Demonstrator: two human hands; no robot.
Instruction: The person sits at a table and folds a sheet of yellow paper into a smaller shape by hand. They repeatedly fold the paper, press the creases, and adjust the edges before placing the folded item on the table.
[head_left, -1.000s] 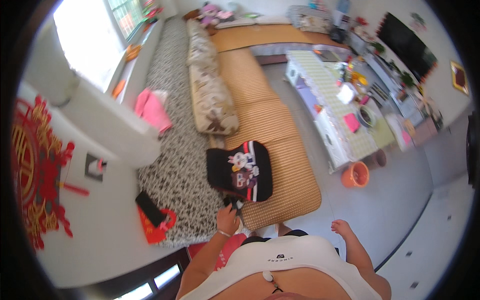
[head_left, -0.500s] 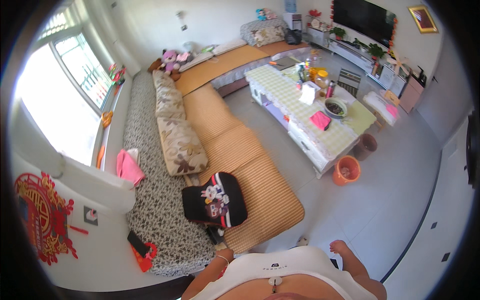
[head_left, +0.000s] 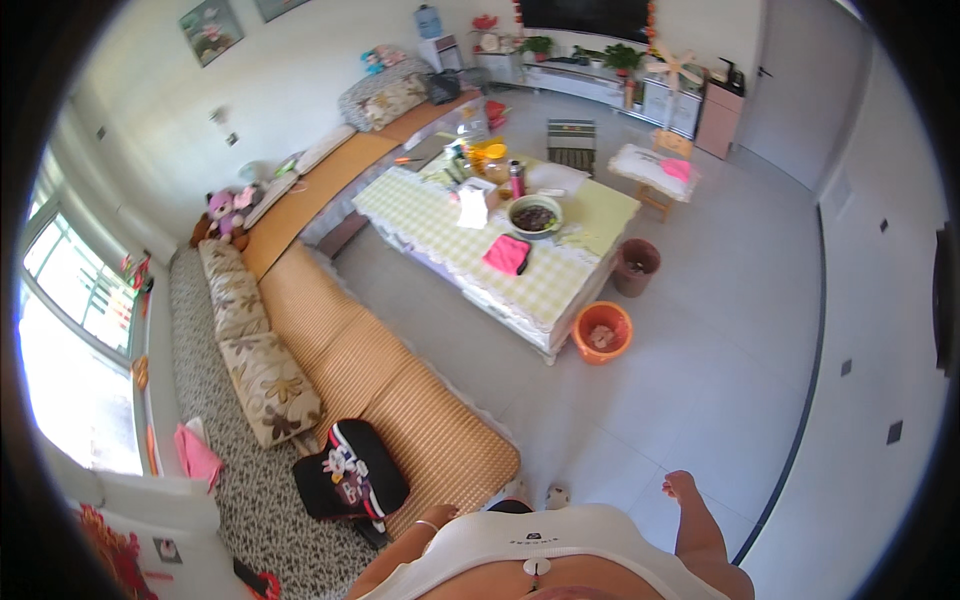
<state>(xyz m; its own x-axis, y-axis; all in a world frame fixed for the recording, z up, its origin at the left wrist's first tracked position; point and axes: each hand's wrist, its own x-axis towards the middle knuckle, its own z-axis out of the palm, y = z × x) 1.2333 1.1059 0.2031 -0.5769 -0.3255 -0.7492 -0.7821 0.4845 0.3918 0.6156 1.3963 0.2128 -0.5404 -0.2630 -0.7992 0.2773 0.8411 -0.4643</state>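
Note:
My left hand [head_left: 440, 514] hangs low beside my body, close to the near edge of the woven sofa mat [head_left: 450, 450]; a bracelet circles its wrist. Its fingers are mostly hidden, so any grip is not visible. Held out from my side over the grey floor [head_left: 650, 420], my right hand [head_left: 679, 486] has loosely curled fingers with gaps between them and nothing seen in it. A black cushion [head_left: 350, 470] with a cartoon rabbit lies on the sofa, ahead and left of my left hand.
A table with a checked cloth [head_left: 420, 215] carries a bowl [head_left: 535, 215], a pink cloth [head_left: 507, 255] and bottles. An orange bucket [head_left: 602, 333] and a brown bin [head_left: 637, 267] stand by its near right end. A folding chair [head_left: 571, 145] and padded stool [head_left: 652, 172] stand beyond.
My view has turned to the right, so the sofa and table sit further left. The right hand stays out at my side; the left stays low near the sofa edge.

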